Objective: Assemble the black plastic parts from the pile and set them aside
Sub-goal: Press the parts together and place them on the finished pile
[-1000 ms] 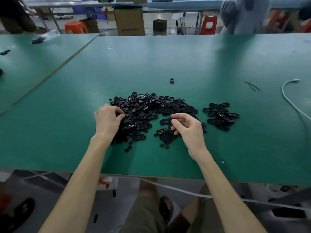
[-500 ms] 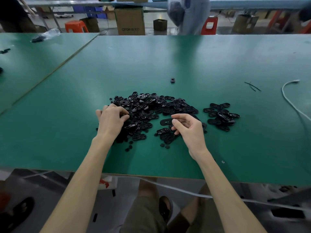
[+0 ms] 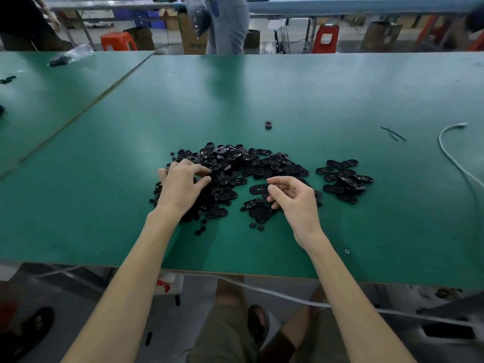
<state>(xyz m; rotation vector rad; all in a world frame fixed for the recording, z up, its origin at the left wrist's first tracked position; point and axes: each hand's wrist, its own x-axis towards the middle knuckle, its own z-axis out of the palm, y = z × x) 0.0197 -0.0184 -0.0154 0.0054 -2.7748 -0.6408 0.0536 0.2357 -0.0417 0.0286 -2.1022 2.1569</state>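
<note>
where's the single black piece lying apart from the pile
Head view: the lone black piece lies on the green table beyond the far edge of the main pile, near centre, touching nothing.

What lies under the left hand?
The left hand covers the left edge of the pile of black parts; loose pieces show around it. Whether its fingers pinch one is hidden.

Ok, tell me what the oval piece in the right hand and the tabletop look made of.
The oval piece: likely moulded black plastic, dull sheen, thin, with a slot through it. The tabletop: green mat, perhaps rubber or vinyl; smooth, shows soft reflections.
</note>
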